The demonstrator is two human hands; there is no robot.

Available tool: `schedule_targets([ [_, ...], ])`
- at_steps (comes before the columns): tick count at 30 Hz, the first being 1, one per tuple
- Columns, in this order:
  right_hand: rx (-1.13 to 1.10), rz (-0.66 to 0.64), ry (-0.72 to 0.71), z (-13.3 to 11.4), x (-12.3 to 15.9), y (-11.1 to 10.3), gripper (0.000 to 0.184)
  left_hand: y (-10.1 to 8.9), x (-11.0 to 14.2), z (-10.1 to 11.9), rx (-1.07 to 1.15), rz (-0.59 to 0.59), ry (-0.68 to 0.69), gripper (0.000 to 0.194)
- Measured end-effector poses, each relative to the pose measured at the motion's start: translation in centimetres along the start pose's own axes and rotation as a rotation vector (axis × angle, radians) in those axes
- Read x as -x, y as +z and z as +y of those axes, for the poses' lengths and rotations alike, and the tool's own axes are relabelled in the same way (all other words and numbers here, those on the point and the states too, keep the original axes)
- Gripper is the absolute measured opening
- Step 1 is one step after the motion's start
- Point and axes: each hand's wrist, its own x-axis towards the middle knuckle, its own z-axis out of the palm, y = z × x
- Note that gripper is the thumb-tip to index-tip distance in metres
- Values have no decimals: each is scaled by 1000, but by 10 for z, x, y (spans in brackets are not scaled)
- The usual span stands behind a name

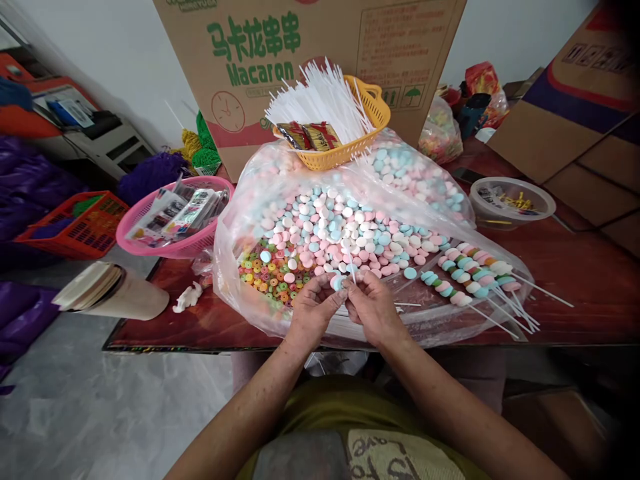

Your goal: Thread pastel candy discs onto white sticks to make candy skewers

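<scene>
My left hand [315, 303] pinches pastel marshmallow discs [337, 282], a pink and a blue one, between thumb and fingers. Against them my right hand [374, 305] grips a thin white stick [351, 259] that points up and away. Whether the stick passes through the discs is hidden by my fingers. Just beyond both hands, loose pink, blue and white marshmallow discs [345, 227] are heaped on a clear plastic bag [233, 293]. Small coloured ring candies [273, 275] lie to the left of the heap. To the right rest several loaded skewers [473, 267], their white sticks toward me.
Behind the heap, a yellow basket [373, 107] holds white sticks and small packets. A pink basket [200, 250] of packaging stands left, near a paper-cup stack [125, 297]. At right is a clear tub [520, 220]. A large carton [320, 33] backs the red-brown table [165, 330].
</scene>
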Motion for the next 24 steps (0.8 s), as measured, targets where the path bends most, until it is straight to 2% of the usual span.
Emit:
schedule_targets([
  [2, -216, -47, 186, -5, -2, -2, 20, -4, -5, 0, 36, 20, -65, 30],
  [4, -336, -101, 303, -8, -6, -5, 14, -7, -9, -1, 86, 38, -146, 29],
  [7, -403, -108, 358, -9, -14, -9, 7, -7, -12, -2, 83, 49, -181, 33],
  [11, -473, -94, 384, -7, -18, -8, 7, -6, -15, 0, 33, 139, -70, 36],
  [14, -498, -100, 386, -9, -17, -6, 7, -9, -18, 4, 36, 202, -37, 35],
  [19, -515, -114, 315, -12, -13, 0, 9, -14, -15, 5, 66, 163, -97, 38],
  [21, -447, -109, 187, -14, -10, 2, 22, -14, -10, 4, 104, 118, -173, 33],
  [24, -149, -51, -79, -23, -2, -4, 37, -13, -5, 5, 129, 108, -231, 30],
])
